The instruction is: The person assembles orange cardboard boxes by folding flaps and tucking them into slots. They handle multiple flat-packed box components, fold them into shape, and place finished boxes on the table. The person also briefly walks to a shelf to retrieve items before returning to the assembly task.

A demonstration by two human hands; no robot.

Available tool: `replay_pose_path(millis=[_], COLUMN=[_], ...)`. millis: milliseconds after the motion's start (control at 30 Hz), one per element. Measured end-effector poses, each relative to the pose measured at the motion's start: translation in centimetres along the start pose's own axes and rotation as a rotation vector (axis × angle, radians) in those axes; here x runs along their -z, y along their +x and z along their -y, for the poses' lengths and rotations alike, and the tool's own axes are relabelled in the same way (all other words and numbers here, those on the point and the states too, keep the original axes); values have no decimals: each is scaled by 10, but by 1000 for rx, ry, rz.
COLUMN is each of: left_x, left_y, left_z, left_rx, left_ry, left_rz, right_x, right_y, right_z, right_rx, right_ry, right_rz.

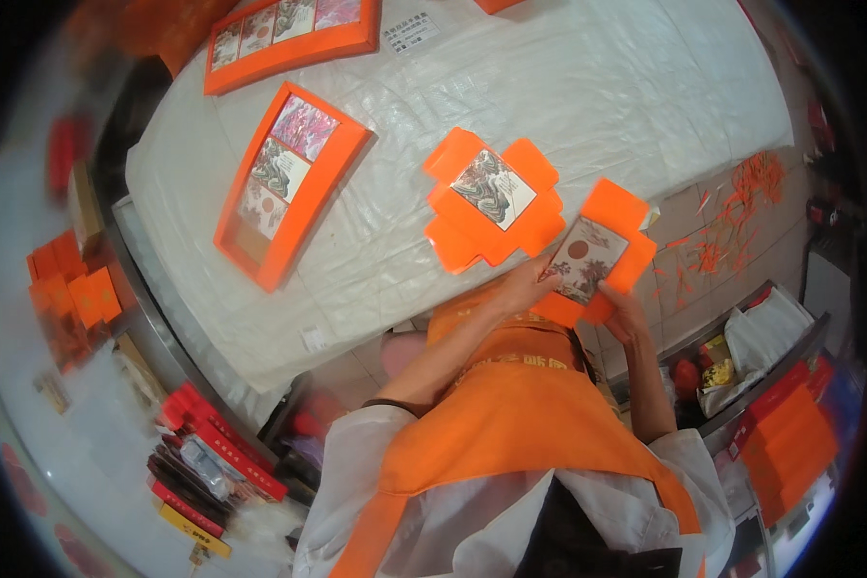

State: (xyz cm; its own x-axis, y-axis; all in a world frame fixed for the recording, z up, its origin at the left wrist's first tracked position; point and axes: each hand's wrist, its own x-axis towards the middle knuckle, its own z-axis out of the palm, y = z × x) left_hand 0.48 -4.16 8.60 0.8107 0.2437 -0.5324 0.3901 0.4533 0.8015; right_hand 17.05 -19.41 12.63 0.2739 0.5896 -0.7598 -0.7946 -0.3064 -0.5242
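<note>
Over my lap, beyond the table's near edge, both hands hold an orange cut-paper wrapper with flaps (614, 204). On it lies an illustrated square (587, 260) with a dark red sun and trees. My left hand (530, 286) pinches its left side. My right hand (626, 313) grips the lower right, thumb on the square's edge. A second orange wrapper (440, 241) lies unfolded on the table, flaps spread, with a black-and-white landscape square (494, 190) at its middle. To the left sits a long orange tray (303, 234) with several illustrated squares and a bare slot at its near end.
A sheet of whitish plastic (645, 87) covers the table. Another orange tray (289, 75) of illustrated squares stands at the far left. Orange paper strips (732, 222) litter the floor on the right, beyond an open drawer-like bin (761, 337). Red and yellow boxes (212, 443) are stacked lower left.
</note>
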Motion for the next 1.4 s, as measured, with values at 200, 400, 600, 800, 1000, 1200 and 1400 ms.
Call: replay_pose_path(millis=[200,400,600,800,1000,1200,1400], left_x=[52,143,176,181,159,135,137], left_y=[-5,-4,1,-6,-10,-38,-104], left_z=[22,40,34,48,49,-31,-141], left_rx=[-32,70,347,331,112,116,141], left_ry=[499,336,156,-121,-167,-315,41], left_rz=[-782,-813,-560,-251,-357,-422,-430], right_x=[-8,2,-11,-7,-12,-26,-68], right_y=[53,111,154,154,155,141,77], right_z=[22,22,-28,-28,-31,-16,-50], right_rx=[179,-34,-88,-113,-29,-172,-297], right_ry=[6,151,158,265,292,315,512], right_rz=[-220,-151,-140,-108,-62,-68,227])
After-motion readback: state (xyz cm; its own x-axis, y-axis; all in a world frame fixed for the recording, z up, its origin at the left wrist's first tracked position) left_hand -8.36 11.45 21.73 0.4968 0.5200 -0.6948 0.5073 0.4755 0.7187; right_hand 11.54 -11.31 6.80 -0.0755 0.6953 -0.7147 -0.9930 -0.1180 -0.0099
